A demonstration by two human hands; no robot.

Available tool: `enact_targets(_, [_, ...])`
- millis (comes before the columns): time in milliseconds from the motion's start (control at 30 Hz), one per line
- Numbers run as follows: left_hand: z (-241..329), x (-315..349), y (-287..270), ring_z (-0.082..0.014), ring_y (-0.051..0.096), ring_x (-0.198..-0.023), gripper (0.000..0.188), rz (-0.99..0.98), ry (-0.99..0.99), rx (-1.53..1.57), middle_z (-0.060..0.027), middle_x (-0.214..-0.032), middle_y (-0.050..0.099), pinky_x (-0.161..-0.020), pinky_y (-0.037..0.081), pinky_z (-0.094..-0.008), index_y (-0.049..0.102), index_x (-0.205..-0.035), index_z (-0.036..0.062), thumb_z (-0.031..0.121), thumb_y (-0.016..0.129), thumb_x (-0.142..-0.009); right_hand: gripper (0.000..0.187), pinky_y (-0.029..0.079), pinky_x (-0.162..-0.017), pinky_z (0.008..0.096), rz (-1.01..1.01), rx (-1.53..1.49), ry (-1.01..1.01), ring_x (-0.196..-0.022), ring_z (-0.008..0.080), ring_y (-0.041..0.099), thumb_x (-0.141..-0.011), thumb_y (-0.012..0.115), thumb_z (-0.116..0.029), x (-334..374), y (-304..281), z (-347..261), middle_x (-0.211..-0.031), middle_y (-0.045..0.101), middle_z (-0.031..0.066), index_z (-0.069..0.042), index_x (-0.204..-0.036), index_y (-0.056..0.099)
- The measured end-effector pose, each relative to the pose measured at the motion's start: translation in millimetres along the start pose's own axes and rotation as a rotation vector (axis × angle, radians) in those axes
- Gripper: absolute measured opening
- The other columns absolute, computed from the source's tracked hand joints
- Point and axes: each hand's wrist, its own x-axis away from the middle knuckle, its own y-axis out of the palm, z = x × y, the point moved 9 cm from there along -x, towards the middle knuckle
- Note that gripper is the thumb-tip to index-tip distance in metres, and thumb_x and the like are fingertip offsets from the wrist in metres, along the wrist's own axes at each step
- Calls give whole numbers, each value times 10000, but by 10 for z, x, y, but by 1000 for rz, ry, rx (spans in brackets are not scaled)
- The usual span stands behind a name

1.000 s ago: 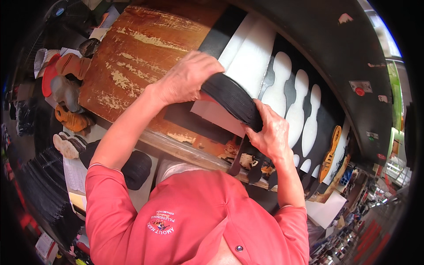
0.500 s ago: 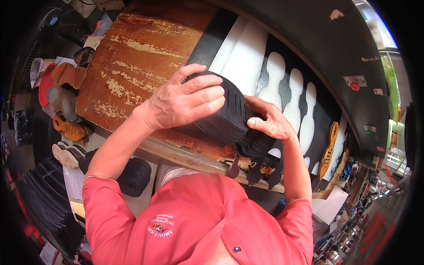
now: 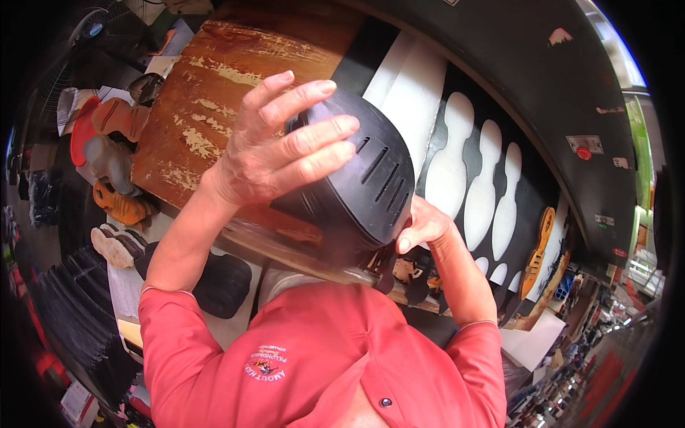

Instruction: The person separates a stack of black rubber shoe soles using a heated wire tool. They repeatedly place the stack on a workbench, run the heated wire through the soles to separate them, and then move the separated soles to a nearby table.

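Note:
A thick stack of black shoe soles (image 3: 385, 167), the top one cut with several short slots, is held tilted above the bench in front of me. My right hand (image 3: 427, 225) grips the stack's right end, thumb on the near side and the other fingers mostly hidden behind it. Over the stack's left part is my left hand (image 3: 289, 139), fingers spread and stretched out, not wrapped round it; whether the palm touches cannot be seen. The stack's lower edge is smeared by motion. Just beyond my right hand lie white sole-shaped templates (image 3: 449, 157) on a black strip.
A worn brown board (image 3: 207, 93) covers the bench's left part. An orange slotted template (image 3: 538, 250) lies at the right, below a dark panel with a red button (image 3: 584, 153). Shoe parts (image 3: 110, 160) and a black bundle (image 3: 222, 285) are at the left.
The stack has tipped, so its slotted top face turns more toward me and looks larger. My left hand's fingers have lifted and spread; my right hand still grips the end.

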Motion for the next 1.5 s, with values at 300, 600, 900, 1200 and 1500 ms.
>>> enact_targets(300, [-829,237,-49,-390,503,-1490,654,128,-507,122,-177,-1605,544,-1226,429,-459,530,-1584,84,204,755,-982,774,484,-1144,386,507,456,-183,-1283,223,630,-864,938,-248,-230,457,-1042,-1389,690,147,66,-1468,570])
enact_targets(600, [-547,1096,814,-229,562,-1366,691,204,-1357,1020,-155,-1521,579,-1172,447,-350,387,-1626,-36,274,696,-1092,774,566,-905,340,652,531,125,-1028,213,682,-895,850,-438,-1013,58,-618,-1103,733,186,171,-1312,616])
enact_targets(900, [-678,1192,877,-202,612,-1291,719,85,-1417,1126,-145,-1422,649,-1128,481,-351,473,-1542,-41,325,794,-1013,683,569,-956,473,709,651,-243,-1112,469,709,-925,761,-223,-1044,270,-612,-1202,689,329,104,-1443,458])
enact_targets(1200, [-776,1358,848,-279,520,-1447,1019,276,-1759,1110,-268,-1607,475,-1209,419,-351,103,-1679,-163,164,762,-974,976,483,-1146,357,679,374,-376,-1351,266,592,-933,773,-78,-1103,289,-566,-1491,583,250,167,-1661,172])
enact_targets(1500, [-884,1135,736,-361,456,-1542,895,-276,-1363,736,-362,-1627,454,-1258,363,-383,224,-1639,-187,255,680,-1008,972,463,-1179,397,780,602,-417,-1420,303,546,-965,774,-85,-1004,384,-414,-1606,468,281,127,-1685,155])
